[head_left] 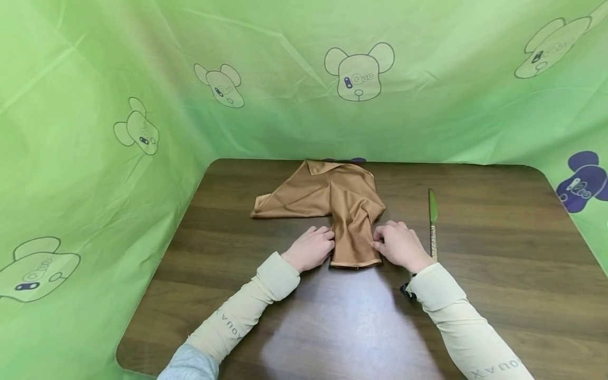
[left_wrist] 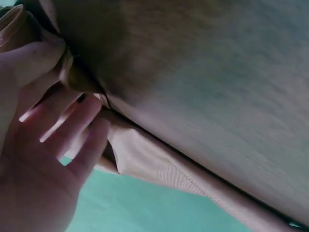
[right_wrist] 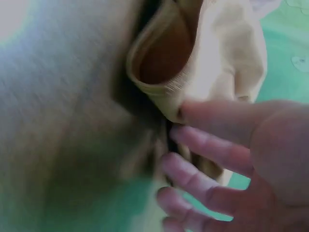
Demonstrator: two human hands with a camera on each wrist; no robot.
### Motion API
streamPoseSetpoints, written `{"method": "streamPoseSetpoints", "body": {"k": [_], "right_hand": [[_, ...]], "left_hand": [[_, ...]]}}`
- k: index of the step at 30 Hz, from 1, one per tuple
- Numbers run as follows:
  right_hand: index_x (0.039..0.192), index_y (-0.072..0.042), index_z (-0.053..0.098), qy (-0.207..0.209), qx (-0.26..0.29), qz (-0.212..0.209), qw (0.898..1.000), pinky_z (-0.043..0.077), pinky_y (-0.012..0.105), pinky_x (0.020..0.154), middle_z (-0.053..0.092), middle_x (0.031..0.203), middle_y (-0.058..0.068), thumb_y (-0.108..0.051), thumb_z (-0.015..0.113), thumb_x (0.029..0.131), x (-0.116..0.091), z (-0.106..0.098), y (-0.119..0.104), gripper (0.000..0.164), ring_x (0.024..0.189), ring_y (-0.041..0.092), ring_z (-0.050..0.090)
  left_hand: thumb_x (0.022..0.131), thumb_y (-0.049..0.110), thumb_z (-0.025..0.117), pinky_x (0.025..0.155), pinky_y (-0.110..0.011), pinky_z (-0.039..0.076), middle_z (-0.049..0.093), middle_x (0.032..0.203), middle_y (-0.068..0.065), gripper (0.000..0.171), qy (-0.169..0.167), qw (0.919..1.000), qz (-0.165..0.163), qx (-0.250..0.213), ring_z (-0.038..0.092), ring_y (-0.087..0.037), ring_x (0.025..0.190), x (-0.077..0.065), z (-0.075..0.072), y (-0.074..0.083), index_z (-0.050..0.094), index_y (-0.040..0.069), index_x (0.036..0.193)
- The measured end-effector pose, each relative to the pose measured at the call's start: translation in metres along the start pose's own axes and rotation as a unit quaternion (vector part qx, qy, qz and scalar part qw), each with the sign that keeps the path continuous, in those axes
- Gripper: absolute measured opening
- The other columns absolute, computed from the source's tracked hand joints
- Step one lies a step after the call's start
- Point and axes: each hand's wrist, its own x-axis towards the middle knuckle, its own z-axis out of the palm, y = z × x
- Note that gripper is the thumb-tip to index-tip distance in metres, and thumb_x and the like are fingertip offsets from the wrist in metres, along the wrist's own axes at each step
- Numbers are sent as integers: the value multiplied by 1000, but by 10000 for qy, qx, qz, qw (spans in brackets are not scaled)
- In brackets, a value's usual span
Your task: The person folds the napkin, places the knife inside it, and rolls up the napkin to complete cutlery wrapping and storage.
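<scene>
A brown satin cloth [head_left: 353, 232] lies on the table, with a narrow folded strip toward the front and a wider part spread behind it to the left. My left hand [head_left: 311, 248] holds the strip's left edge; in the left wrist view its thumb [left_wrist: 36, 60] lies against the cloth [left_wrist: 149, 159]. At the right edge, my right hand [head_left: 401, 245] pinches the fabric between thumb and index finger. The right wrist view shows the front hem of the cloth [right_wrist: 164, 89] standing up in an open loop, the other fingers [right_wrist: 193, 183] spread below the pinch.
A knife [head_left: 433, 208] with a green blade and a patterned handle lies to the right, just beyond my right hand. The dark wood table [head_left: 513, 232] has rounded corners. Green curtains [head_left: 285, 121] with mouse-head drawings hang along the back and sides.
</scene>
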Motion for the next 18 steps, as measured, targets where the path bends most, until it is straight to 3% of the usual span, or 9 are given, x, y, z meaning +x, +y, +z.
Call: {"method": "streamPoseSetpoints", "body": {"k": [2, 4, 6, 9, 11, 13, 15, 18], "right_hand": [[78, -13, 64, 158, -131, 99, 9997, 44, 53, 70, 62, 87, 10, -28, 66, 86, 0, 1, 0, 17, 87, 36, 55], [78, -10, 63, 402, -368, 322, 9980, 43, 55, 71, 62, 86, 13, -31, 61, 87, 0, -2, 1, 23, 86, 38, 55], [81, -6, 64, 711, -543, 600, 9942, 40, 56, 73, 63, 87, 17, -35, 54, 88, -2, -11, 4, 32, 87, 39, 53], [70, -7, 59, 1089, -518, 659, 9905, 36, 50, 68, 59, 76, 14, -33, 48, 88, -5, -28, 8, 34, 80, 36, 52], [59, -13, 50, 1127, -336, 395, 9923, 34, 42, 60, 52, 63, 7, -33, 49, 89, -7, -37, 11, 36, 68, 29, 49], [54, -17, 39, 1073, -221, 64, 9940, 32, 36, 54, 44, 56, 2, -31, 52, 91, -7, -42, 14, 42, 59, 23, 46], [55, -17, 44, 981, -239, -172, 9947, 36, 36, 52, 47, 57, 2, -30, 58, 92, -6, -40, 17, 42, 58, 23, 49], [74, -11, 62, 583, -407, -327, 9969, 45, 48, 63, 60, 80, 11, -27, 66, 88, -5, -28, 19, 23, 78, 34, 55]], "left_hand": [[86, 19, 65, 78, -31, 45, 65, 95, 5, 7, 128, 9998, 45, 142, 58, -15, 97, -1, 2, -2, 71, 19, 85], [84, 22, 66, 79, -32, 45, 68, 95, 6, 6, 187, 9996, -65, 214, 59, -16, 94, -6, 2, -7, 71, 19, 83], [79, 27, 68, 80, -35, 46, 70, 93, 5, 8, 40, 9993, -345, 169, 61, -18, 92, -14, -3, -14, 72, 20, 79], [75, 32, 70, 85, -40, 45, 73, 93, 0, 15, -766, 9910, -1068, -241, 64, -21, 92, -32, -20, -29, 72, 18, 80], [75, 32, 70, 87, -44, 45, 73, 92, -4, 16, -1410, 9760, -1562, -564, 66, -23, 92, -45, -33, -39, 71, 17, 79], [78, 29, 67, 87, -48, 45, 72, 93, -6, 14, -1756, 9619, -1912, -860, 67, -24, 92, -54, -43, -48, 68, 14, 78], [82, 24, 65, 84, -50, 46, 72, 91, -6, 12, -1669, 9601, -1989, -1042, 68, -24, 90, -59, -46, -53, 65, 14, 75], [87, 19, 63, 79, -49, 49, 71, 93, -5, 9, -1185, 9722, -1705, -1081, 67, -25, 90, -61, -39, -54, 65, 14, 79]]}}
